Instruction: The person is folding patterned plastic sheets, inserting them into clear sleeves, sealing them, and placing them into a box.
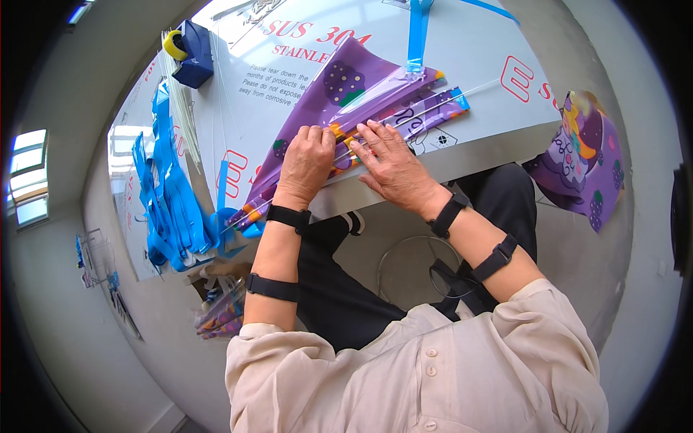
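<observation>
A purple plastic sheet (307,108) printed with berries lies on the table, partly folded along its near side. Thin pale rods run lengthwise by the folded edge, one rod (485,86) sticking out to the right. My left hand (307,162) is closed on the near edge of the sheet, its fingers curled down. Close to its right, my right hand (395,167) lies with fingers stretched and apart on the folded strip. A blue ribbon (416,36) reaches the sheet's far corner. What lies under my fingertips is hidden.
At the left are a pile of blue strips (170,202), a bundle of thin pale rods (185,108) and a blue tape dispenser (195,54). Another purple printed sheet (595,162) hangs off the right side. Below the table sits a bag of purple items (225,310).
</observation>
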